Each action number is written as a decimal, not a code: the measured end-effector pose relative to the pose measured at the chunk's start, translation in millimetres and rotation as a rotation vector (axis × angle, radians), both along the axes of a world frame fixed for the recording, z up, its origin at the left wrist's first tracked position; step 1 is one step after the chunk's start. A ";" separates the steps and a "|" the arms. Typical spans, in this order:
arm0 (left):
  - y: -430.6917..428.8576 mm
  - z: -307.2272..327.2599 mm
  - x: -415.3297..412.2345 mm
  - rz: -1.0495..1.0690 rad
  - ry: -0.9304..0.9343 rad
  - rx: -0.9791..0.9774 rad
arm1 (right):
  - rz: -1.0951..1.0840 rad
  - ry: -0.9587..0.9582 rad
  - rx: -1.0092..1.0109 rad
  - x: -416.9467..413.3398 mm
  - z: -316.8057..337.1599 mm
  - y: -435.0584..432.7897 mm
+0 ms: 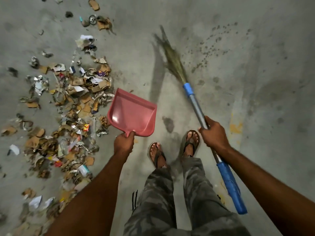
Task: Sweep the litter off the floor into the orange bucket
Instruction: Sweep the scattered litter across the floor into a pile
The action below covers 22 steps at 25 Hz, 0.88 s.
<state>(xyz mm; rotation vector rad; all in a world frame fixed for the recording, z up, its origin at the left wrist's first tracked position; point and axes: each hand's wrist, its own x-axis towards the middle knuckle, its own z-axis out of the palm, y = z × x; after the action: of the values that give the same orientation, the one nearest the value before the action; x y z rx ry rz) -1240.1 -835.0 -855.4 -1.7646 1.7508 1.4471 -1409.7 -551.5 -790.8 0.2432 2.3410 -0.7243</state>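
Observation:
A wide spread of litter (71,106), mostly torn cardboard, paper and foil scraps, covers the left side of the grey concrete floor (238,48). My left hand (123,143) grips the handle of a pink dustpan (133,113), held above the floor at the litter's right edge, its mouth pointing up and away from me. My right hand (213,133) grips the metal shaft of a broom (196,103) with blue fittings. Its grass bristles (170,53) are blurred, out ahead and right of the dustpan. No orange bucket is in view.
My two feet in sandals (173,147) stand between the hands on the concrete. Scattered bits of litter (97,21) lie further off at the upper left. Dark stains and spots (214,45) mark the floor to the right.

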 end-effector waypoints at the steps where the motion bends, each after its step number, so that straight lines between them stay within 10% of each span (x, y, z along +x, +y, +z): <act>1: 4.0 3.2 0.2 -0.013 0.026 0.015 | -0.052 0.000 0.028 9.9 0.8 12.1; 5: 21.9 2.2 21.5 -0.085 0.050 0.045 | -0.142 -0.122 0.147 55.4 -8.9 23.0; 13: 26.2 9.8 178.9 0.107 -0.062 -0.115 | 0.425 -0.202 -0.077 125.8 -7.8 -45.0; 22: 75.8 37.6 261.8 0.283 -0.006 -0.060 | 0.016 -0.095 -0.065 214.6 3.2 18.8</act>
<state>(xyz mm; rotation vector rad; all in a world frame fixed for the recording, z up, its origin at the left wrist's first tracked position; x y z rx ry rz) -978.3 -759.3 -817.8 -2.1159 1.6066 1.5044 -1195.1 -532.7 -787.6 0.2252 2.2231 -0.7630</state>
